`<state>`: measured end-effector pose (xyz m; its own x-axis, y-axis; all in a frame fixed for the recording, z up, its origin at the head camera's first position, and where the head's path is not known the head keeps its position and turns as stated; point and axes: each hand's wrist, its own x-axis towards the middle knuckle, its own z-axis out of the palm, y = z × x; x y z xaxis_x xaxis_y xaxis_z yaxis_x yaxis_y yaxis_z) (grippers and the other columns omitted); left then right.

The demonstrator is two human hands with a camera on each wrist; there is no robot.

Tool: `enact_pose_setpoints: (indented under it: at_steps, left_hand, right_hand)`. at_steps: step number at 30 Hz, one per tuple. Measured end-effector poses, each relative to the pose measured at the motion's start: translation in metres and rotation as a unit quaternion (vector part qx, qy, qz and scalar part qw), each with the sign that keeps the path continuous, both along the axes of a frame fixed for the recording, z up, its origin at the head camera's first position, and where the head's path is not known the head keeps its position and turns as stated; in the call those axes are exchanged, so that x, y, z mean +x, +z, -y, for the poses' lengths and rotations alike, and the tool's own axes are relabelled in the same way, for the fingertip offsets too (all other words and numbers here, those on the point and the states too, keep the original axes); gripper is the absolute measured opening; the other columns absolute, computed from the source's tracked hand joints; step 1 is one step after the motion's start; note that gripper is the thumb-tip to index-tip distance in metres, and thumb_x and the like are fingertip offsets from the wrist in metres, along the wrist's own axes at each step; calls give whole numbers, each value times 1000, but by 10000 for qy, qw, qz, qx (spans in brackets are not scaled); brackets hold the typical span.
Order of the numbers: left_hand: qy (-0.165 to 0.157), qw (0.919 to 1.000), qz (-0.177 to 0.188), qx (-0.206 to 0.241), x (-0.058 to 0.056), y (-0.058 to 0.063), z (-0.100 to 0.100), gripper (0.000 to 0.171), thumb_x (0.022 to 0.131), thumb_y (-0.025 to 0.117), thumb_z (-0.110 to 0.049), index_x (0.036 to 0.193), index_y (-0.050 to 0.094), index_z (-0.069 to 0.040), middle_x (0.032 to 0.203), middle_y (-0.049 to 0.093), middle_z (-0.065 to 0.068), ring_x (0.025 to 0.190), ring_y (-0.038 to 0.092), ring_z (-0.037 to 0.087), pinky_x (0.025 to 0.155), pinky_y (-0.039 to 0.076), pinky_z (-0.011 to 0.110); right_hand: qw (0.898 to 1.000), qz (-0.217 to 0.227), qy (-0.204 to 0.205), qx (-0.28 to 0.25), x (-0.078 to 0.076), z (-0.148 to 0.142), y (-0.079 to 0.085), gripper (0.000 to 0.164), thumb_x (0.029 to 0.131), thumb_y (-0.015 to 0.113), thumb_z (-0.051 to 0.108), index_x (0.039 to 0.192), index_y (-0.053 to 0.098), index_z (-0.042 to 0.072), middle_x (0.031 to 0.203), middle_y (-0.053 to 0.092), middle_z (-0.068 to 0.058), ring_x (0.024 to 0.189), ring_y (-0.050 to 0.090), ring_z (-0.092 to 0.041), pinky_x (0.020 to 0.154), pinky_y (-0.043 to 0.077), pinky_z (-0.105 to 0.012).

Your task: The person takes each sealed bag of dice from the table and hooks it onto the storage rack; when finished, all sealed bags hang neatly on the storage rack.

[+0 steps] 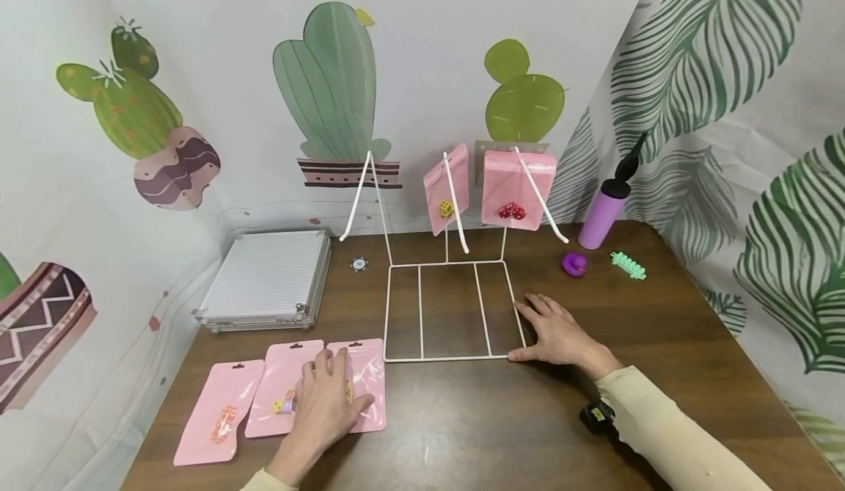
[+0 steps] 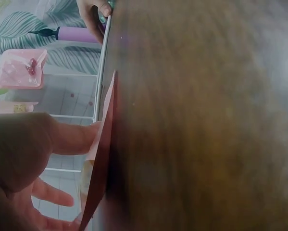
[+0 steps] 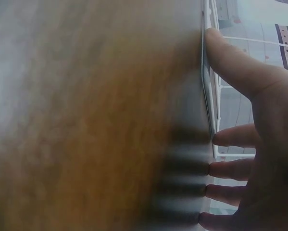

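Over a pink zip pouch (image 1: 371, 373) lying flat, my left hand (image 1: 325, 395) rests with spread fingers, partly covering the dice inside. In the left wrist view the thumb touches the face of that pouch (image 2: 103, 163). Directly left of it lies a second pink pouch (image 1: 269, 381) with dice, and farther left a third pouch (image 1: 206, 417) with orange dice. My right hand (image 1: 560, 331) touches the right side and front corner of a white wire display rack (image 1: 449, 359), its fingers spread; the right wrist view shows the thumb along the wire.
On the rack's hooks hang a pouch (image 1: 447, 183) with yellow dice and a pouch (image 1: 518, 186) with red dice; the left hook (image 1: 356, 199) is bare. Around stand a silver case (image 1: 267, 274), poker chip (image 1: 359, 264), purple duck (image 1: 574, 264), purple pump (image 1: 602, 218) and green toy (image 1: 628, 265).
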<state>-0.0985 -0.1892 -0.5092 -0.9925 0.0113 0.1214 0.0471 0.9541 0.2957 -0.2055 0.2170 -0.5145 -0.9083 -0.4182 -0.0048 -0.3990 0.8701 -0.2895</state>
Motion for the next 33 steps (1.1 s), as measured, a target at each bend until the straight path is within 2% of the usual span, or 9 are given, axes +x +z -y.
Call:
enact_pose_setpoints:
  at_steps: [3, 6, 9, 14, 17, 21, 23, 25, 33]
  left_hand:
    - [-65, 9999, -26, 95, 0, -2, -2, 101, 65, 87, -41, 142, 40, 3, 139, 35, 36, 119, 42, 51, 92, 44, 59]
    - [-88, 9996, -100, 266, 0, -2, -2, 110, 62, 90, -37, 144, 33, 8, 140, 29, 41, 123, 39, 55, 99, 41, 61]
    - [-7, 9989, -173, 427, -1, -2, -2, 120, 56, 93, -34, 146, 27, 11, 135, 30, 44, 123, 38, 56, 101, 40, 61]
    - [134, 9976, -244, 626, -1, -2, -3, 131, 50, 96, -29, 146, 20, 14, 115, 46, 36, 108, 49, 49, 95, 45, 56]
    - [200, 9976, -190, 632, -1, 0, -2, 130, 51, 96, -27, 147, 18, 14, 112, 50, 31, 99, 55, 44, 91, 48, 53]
    - [308, 9978, -45, 581, 0, 2, 1, 125, 56, 93, -26, 150, 17, 8, 116, 52, 28, 79, 62, 37, 69, 56, 48]
    - [323, 9977, 24, 600, 0, 4, 3, 122, 59, 90, -26, 152, 17, 4, 116, 53, 26, 67, 60, 32, 58, 54, 44]
    - [281, 9973, 35, 676, 0, 5, 6, 119, 61, 89, -26, 152, 17, 2, 114, 53, 25, 61, 57, 28, 52, 51, 40]
    - [-8, 9940, -170, 1078, 0, 10, 12, 118, 60, 90, -23, 153, 20, -3, 115, 53, 18, 67, 52, 21, 57, 48, 36]
  right_hand:
    - [10000, 18, -16, 5, 1, -1, -1, 106, 67, 75, 68, 146, 43, 5, 150, 36, -29, 139, 28, -50, 109, 28, -65]
    - [10000, 17, -9, 13, 0, -1, -1, 106, 67, 75, 68, 146, 43, 5, 149, 36, -29, 139, 28, -50, 110, 28, -65]
    - [10000, 19, 4, 19, 1, 0, -1, 106, 68, 74, 68, 146, 43, 4, 149, 36, -29, 139, 28, -50, 110, 28, -65]
    - [10000, 30, 8, 1, 2, -1, -1, 106, 68, 74, 68, 146, 43, 4, 150, 35, -30, 139, 28, -50, 110, 28, -65]
    - [10000, 26, 2, 0, 2, -1, 0, 105, 68, 74, 68, 146, 42, 5, 150, 35, -29, 139, 28, -50, 110, 28, -65]
    - [10000, 21, 17, 14, 2, -1, 0, 105, 68, 74, 68, 146, 42, 5, 150, 35, -29, 139, 28, -50, 110, 28, -65]
    - [10000, 13, 25, 19, 2, 0, 1, 105, 68, 74, 68, 146, 43, 4, 150, 35, -30, 139, 29, -49, 110, 28, -65]
    - [10000, 5, 24, 19, 2, 0, 1, 105, 68, 74, 68, 146, 43, 4, 149, 36, -30, 139, 29, -50, 110, 28, -65]
    - [10000, 12, 17, 33, 2, 1, 2, 105, 68, 75, 67, 146, 43, 3, 149, 35, -30, 138, 29, -50, 110, 27, -65]
